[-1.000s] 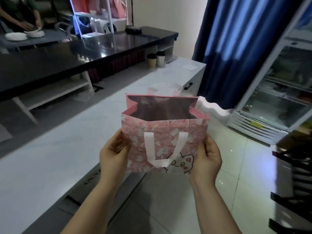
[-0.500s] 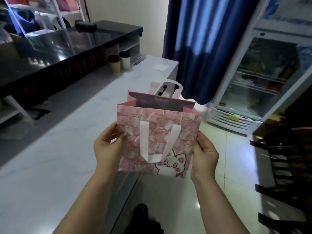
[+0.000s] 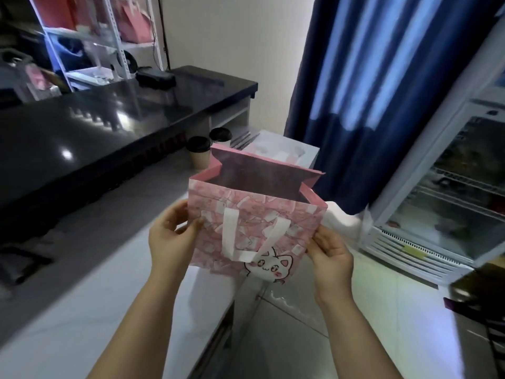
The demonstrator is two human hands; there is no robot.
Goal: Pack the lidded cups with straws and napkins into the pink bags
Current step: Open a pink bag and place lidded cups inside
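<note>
Black counter (image 3: pixel 109 127): glossy top running along the 9 to 11 o'clock side of the view, with one dark, blurred item near its far end.
White counter (image 3: pixel 82 310): pale top from 7 o'clock up toward 12; its right edge ran under the bag, with tiled floor open at 5 o'clock.
Left hand (image 3: pixel 172 242): at 9 o'clock of the bag, thumb pressed on the front face and fingers curled behind the left edge, gripping it.
Lidded cups (image 3: pixel 199 151): two, both with black lids, standing close together on the white counter at 11 o'clock of the bag; no lettering could be read.
Pink bag (image 3: pixel 254 222): one, held in the air over the counter's right edge, mouth open and facing up, slightly tilted.
Handle (image 3: pixel 237 242): one white ribbon loop hanging flat on the near face.
Print (image 3: pixel 273 265): a cartoon cat face at the bag's 5 o'clock corner; no words visible.
Right hand (image 3: pixel 332 255): at 4 o'clock of the bag, fingers curled round the lower right edge, gripping it.
Curtain (image 3: pixel 382 77): dark blue, at 1 o'clock.
Fridge (image 3: pixel 451 201): glass-doored, at 3 o'clock; yellow sticker (image 3: pixel 411 250) on its grille too blurred to read.
</note>
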